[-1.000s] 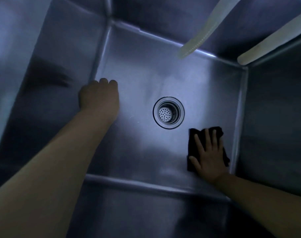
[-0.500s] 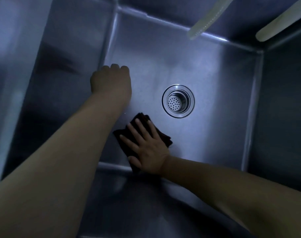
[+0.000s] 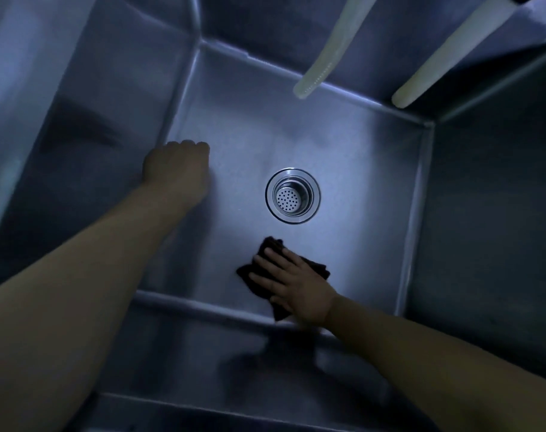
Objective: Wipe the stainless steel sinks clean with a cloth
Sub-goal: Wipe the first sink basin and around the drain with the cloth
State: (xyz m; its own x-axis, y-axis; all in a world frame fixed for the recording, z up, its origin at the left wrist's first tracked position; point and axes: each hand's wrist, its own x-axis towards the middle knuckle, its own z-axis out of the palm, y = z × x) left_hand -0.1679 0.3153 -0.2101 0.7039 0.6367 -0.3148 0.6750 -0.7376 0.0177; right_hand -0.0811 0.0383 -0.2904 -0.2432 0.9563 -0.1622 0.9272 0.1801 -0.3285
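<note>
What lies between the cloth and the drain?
Nothing: in the head view, only bare steel sink floor separates the cloth from the drain.

The view is dim and bluish, with steel filling nearly the whole frame. Light falls brightest on the flat steel around the round drain strainer and fades into deep shadow along the near wall and the right side. Two pale hoses hang down from the top edge, their open ends side by side but apart. No room wall, floor or window can be made out.
</note>
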